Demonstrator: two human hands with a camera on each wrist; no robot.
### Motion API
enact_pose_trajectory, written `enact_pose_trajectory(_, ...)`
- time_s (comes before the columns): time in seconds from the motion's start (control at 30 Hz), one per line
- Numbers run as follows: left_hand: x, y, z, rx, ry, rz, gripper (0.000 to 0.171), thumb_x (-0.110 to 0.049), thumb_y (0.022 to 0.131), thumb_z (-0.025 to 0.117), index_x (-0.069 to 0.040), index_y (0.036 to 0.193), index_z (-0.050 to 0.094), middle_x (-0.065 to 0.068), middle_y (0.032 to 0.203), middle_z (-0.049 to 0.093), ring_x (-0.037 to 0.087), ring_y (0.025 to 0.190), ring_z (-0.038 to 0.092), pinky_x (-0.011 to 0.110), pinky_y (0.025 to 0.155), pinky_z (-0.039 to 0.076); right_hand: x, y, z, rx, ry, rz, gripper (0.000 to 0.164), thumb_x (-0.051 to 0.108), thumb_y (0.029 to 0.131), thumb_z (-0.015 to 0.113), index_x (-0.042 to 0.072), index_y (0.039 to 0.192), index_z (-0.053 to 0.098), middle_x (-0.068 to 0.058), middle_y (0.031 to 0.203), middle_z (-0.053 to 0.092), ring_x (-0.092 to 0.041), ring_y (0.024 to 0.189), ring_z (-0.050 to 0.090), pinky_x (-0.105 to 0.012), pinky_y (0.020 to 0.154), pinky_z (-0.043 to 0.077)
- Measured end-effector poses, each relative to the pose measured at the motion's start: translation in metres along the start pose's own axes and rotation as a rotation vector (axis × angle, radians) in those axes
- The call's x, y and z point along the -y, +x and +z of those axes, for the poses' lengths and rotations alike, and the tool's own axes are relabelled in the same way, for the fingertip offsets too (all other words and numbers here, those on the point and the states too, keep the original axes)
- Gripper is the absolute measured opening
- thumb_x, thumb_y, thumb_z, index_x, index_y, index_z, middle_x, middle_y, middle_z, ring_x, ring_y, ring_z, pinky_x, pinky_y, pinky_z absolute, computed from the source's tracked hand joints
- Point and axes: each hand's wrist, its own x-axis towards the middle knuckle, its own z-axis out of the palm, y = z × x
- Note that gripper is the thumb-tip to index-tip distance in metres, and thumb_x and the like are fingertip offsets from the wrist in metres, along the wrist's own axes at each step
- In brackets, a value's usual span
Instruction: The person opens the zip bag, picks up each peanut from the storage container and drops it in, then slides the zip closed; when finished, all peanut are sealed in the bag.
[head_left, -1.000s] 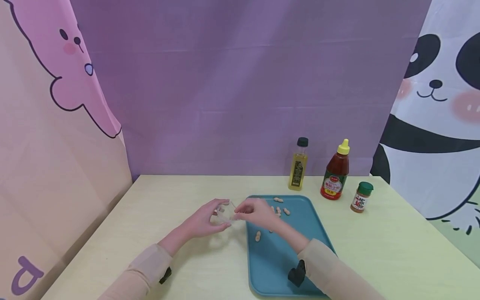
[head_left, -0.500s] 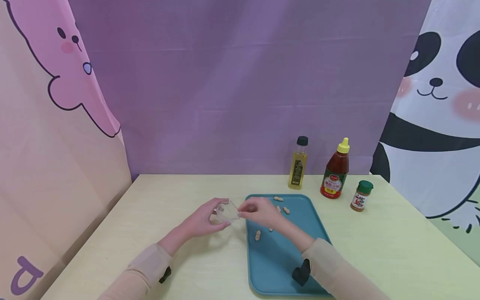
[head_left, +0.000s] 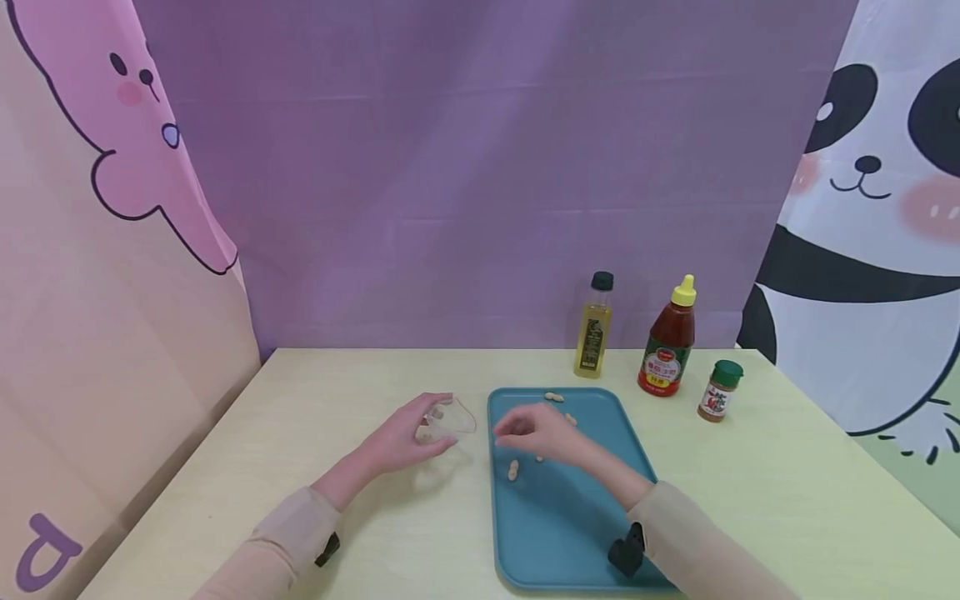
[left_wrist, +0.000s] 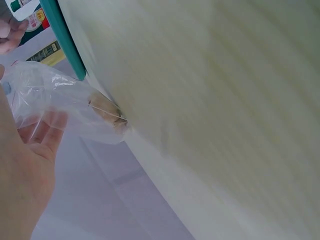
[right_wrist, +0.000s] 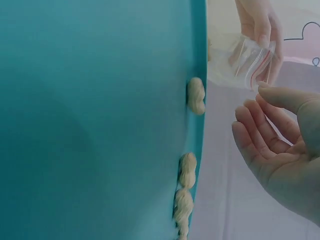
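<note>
A clear zip bag (head_left: pixel 457 419) with a red line along its mouth hangs from my left hand (head_left: pixel 405 437), thumb and fingers gripping its side. Peanuts (left_wrist: pixel 104 106) lie at the bag's bottom in the left wrist view. Over the left part of a blue tray (head_left: pixel 577 533) is my right hand (head_left: pixel 538 432), fingers loosely bent and nothing between them in the right wrist view. Several unshelled peanuts (right_wrist: pixel 196 96) lie on the tray, some partly hidden behind the right hand in the head view. The bag's mouth faces the right hand.
Beyond the tray stand an oil bottle (head_left: pixel 592 329) with a black cap, a ketchup bottle (head_left: pixel 667 346) with a yellow tip and a small green-lidded spice jar (head_left: pixel 720 392). A purple curtain (head_left: pixel 480 183) rises behind the table (head_left: pixel 360 533).
My right hand has let go of the bag's mouth edge and moved right, over the tray. The left hand has stayed in about the same place with the bag, whose mouth now shows open.
</note>
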Motion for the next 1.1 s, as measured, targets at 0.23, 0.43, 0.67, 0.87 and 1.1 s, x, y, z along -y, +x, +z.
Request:
enact_pose_trajectory(0.23, 0.001, 0.0, 0.0, 0.015, -0.013, 0.005, 0.065, -0.034, 0.085, 0.068, -0.01, 0.139, 0.042, 0.003, 0.134, 0.051, 0.017, 0.114, 0.054, 0.033, 0.093, 0.05, -0.01, -0.006, -0.002, 0.1, -0.044, 0.035, 0.025, 0.021, 0.088, 0.065, 0.003, 0.106, 0.068, -0.007, 0.1, 0.071, -0.022, 0.096, 0.066, -0.042, 0.1, 0.045)
enact_pose_trajectory(0.43, 0.001, 0.0, 0.0, 0.029, -0.026, 0.022, 0.065, -0.034, 0.085, 0.068, -0.01, 0.14, 0.041, 0.007, 0.134, 0.051, 0.018, 0.113, 0.054, 0.035, 0.094, 0.05, -0.014, -0.011, -0.003, 0.152, -0.074, 0.052, 0.026, 0.022, 0.088, 0.065, 0.005, 0.108, 0.068, -0.004, 0.101, 0.071, -0.021, 0.1, 0.066, -0.057, 0.109, 0.027)
enact_pose_trajectory(0.67, 0.001, -0.001, 0.001, 0.029, -0.024, 0.022, 0.065, -0.033, 0.085, 0.068, -0.01, 0.14, 0.041, 0.003, 0.134, 0.05, 0.017, 0.113, 0.054, 0.034, 0.094, 0.05, -0.015, -0.014, -0.003, 0.185, -0.074, 0.053, 0.023, 0.018, 0.088, 0.065, 0.004, 0.106, 0.069, -0.006, 0.099, 0.071, -0.017, 0.093, 0.066, -0.025, 0.077, 0.054)
enact_pose_trajectory(0.87, 0.0, -0.001, 0.0, 0.026, -0.024, 0.017, 0.065, -0.032, 0.085, 0.069, -0.01, 0.139, 0.041, 0.006, 0.132, 0.052, 0.018, 0.113, 0.054, 0.035, 0.094, 0.05, -0.016, -0.015, -0.003, 0.22, -0.063, 0.075, 0.02, 0.016, 0.087, 0.066, 0.004, 0.102, 0.07, -0.004, 0.091, 0.071, -0.009, 0.078, 0.063, -0.02, 0.067, 0.051)
enact_pose_trajectory(1.1, 0.0, 0.0, 0.0, 0.029, -0.018, 0.026, 0.065, -0.032, 0.085, 0.069, -0.009, 0.139, 0.041, 0.01, 0.132, 0.052, 0.019, 0.112, 0.055, 0.036, 0.093, 0.05, -0.013, -0.017, -0.003, 0.253, -0.08, 0.084, 0.02, 0.02, 0.086, 0.068, 0.004, 0.097, 0.071, -0.001, 0.078, 0.069, -0.007, 0.066, 0.058, -0.02, 0.058, 0.049)
